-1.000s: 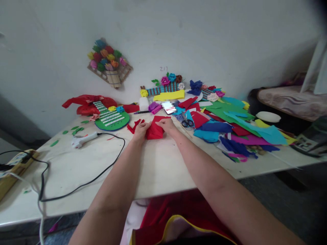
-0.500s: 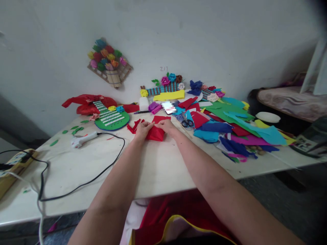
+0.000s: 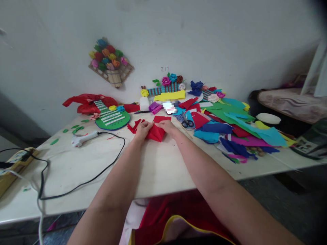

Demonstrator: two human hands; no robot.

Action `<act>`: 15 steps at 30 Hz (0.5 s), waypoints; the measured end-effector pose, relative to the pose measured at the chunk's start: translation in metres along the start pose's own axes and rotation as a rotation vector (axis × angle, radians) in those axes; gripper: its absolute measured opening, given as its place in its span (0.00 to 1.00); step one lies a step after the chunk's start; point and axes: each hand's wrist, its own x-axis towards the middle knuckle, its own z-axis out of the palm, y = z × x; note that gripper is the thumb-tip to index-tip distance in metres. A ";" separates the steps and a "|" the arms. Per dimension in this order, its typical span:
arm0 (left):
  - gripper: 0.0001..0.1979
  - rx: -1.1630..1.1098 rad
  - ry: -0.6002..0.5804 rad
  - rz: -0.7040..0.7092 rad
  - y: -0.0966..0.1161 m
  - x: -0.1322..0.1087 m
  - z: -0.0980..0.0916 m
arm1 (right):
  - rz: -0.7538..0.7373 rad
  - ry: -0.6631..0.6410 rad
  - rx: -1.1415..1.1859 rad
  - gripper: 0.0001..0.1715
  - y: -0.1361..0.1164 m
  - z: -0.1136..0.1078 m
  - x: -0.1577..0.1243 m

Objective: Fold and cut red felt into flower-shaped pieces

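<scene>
Pinching the red paper [image 3: 156, 134], the left hand [image 3: 142, 130] and right hand [image 3: 168, 127] form narrow grips left of the scissors [image 3: 187, 123].

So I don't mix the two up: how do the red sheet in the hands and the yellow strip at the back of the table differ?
The red sheet is held by the left hand and right hand, while no hand touches the yellow strip. The red sheet looks broad and bent, the yellow strip long and narrow. The red sheet is nearer the camera, the yellow strip farther back. Both are plain, single-coloured pieces.
</scene>
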 end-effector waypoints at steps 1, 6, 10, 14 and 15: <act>0.18 0.013 -0.013 0.005 0.000 0.000 0.000 | -0.001 -0.011 -0.010 0.16 0.000 0.000 0.000; 0.18 0.026 -0.061 -0.029 0.001 -0.001 0.001 | -0.018 0.022 -0.034 0.09 0.002 0.001 0.002; 0.18 0.021 -0.052 -0.026 0.003 -0.003 0.003 | -0.027 0.025 -0.008 0.09 0.002 0.003 0.003; 0.18 0.020 -0.024 0.000 0.005 -0.004 0.005 | -0.045 0.031 -0.017 0.09 0.000 0.004 0.003; 0.18 0.014 -0.021 0.009 0.005 -0.004 0.005 | -0.044 0.033 -0.020 0.10 0.000 0.004 0.003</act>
